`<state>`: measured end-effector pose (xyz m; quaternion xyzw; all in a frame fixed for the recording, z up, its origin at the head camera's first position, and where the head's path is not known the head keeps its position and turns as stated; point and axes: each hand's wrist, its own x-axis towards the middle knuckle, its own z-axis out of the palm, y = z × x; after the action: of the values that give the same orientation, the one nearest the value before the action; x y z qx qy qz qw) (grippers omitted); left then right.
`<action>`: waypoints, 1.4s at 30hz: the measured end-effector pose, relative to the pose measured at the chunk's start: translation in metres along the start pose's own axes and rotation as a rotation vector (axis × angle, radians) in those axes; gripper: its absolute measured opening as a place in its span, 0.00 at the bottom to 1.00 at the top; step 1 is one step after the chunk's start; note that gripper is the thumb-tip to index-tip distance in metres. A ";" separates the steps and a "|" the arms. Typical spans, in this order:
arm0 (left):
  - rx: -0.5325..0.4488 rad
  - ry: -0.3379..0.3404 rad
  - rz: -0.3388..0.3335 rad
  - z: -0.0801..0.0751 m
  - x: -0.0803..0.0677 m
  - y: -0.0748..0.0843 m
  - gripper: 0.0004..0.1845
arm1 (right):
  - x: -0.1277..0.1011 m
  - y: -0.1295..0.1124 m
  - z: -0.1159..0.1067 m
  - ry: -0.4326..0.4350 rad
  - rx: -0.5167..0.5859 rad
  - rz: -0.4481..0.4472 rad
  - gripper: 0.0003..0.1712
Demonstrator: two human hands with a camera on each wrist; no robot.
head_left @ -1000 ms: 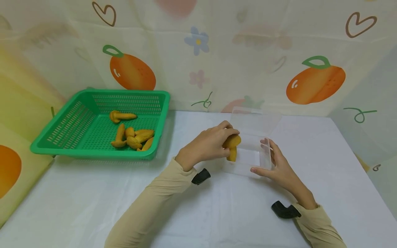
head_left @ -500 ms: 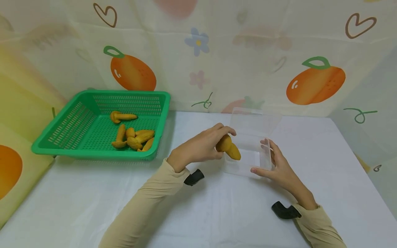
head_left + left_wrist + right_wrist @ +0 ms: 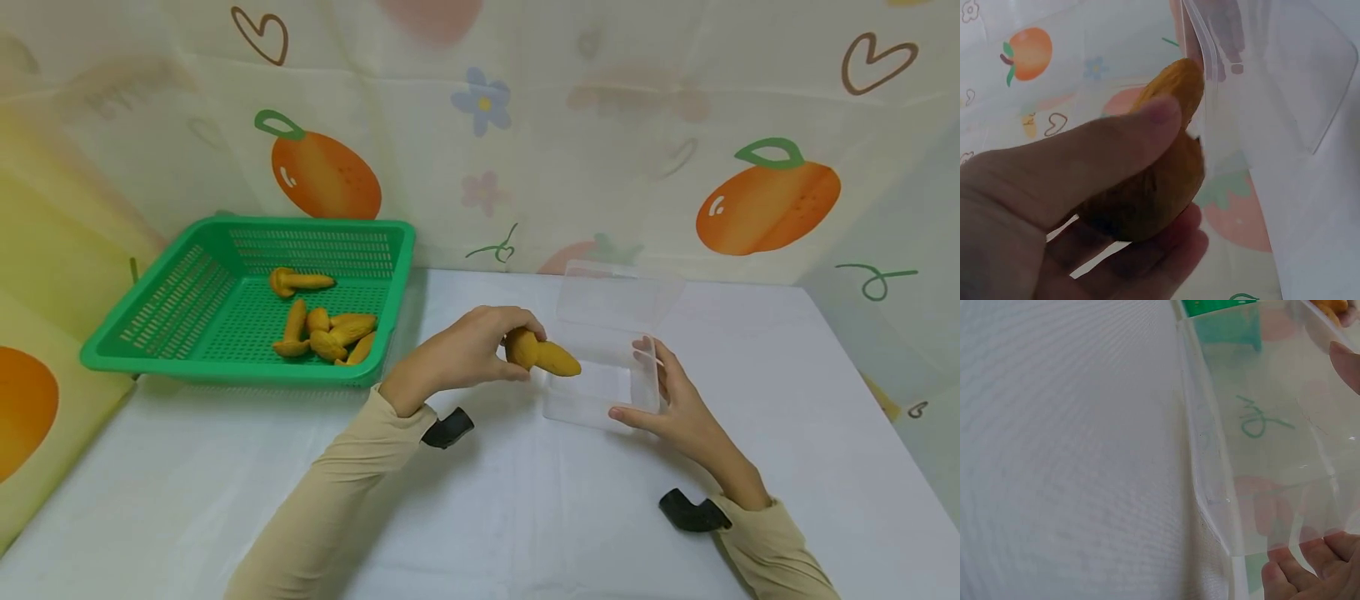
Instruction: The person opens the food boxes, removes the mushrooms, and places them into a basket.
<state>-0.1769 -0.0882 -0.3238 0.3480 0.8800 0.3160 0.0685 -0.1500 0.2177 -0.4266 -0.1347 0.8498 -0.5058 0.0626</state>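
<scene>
My left hand [image 3: 468,350] holds a yellow-brown mushroom [image 3: 557,358] by its cap, with the stem pointing right over the left side of a clear plastic box. From the left wrist view, thumb and fingers lie on both sides of the mushroom [image 3: 1169,181]. The clear plastic box [image 3: 573,407] stands on the table, its lid [image 3: 611,293] raised at the back. Around the box's right end, my right hand [image 3: 682,408] keeps its grip, thumb at the front and fingers at the far side. In the right wrist view the see-through box [image 3: 1272,450] shows beside the fingers.
On the left stands a green basket [image 3: 247,372] with several mushrooms [image 3: 348,329] in its right half. A white cloth covers the table [image 3: 540,517]. Behind it hangs a printed curtain [image 3: 420,150].
The left hand has moved left, from over the box to its left edge. The mushroom in it has turned from upright to nearly level. The right hand and box have stayed put.
</scene>
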 end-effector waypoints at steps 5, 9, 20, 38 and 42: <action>-0.004 0.064 0.013 -0.002 -0.006 -0.003 0.15 | -0.001 0.000 0.000 -0.001 0.006 0.004 0.66; -0.036 0.130 0.048 -0.004 -0.012 -0.008 0.17 | -0.001 -0.001 0.000 -0.002 0.014 0.008 0.66; -0.131 0.270 0.015 -0.017 -0.029 -0.019 0.24 | -0.002 0.000 -0.001 -0.005 0.025 -0.004 0.66; -0.111 0.473 -0.150 -0.037 -0.060 -0.045 0.23 | -0.001 0.000 -0.001 -0.007 0.024 0.000 0.65; -0.079 0.525 -0.170 -0.041 -0.068 -0.051 0.22 | 0.000 0.000 0.000 -0.008 0.022 -0.003 0.65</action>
<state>-0.1695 -0.1820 -0.3284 0.1761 0.8807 0.4223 -0.1222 -0.1500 0.2181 -0.4268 -0.1373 0.8437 -0.5146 0.0666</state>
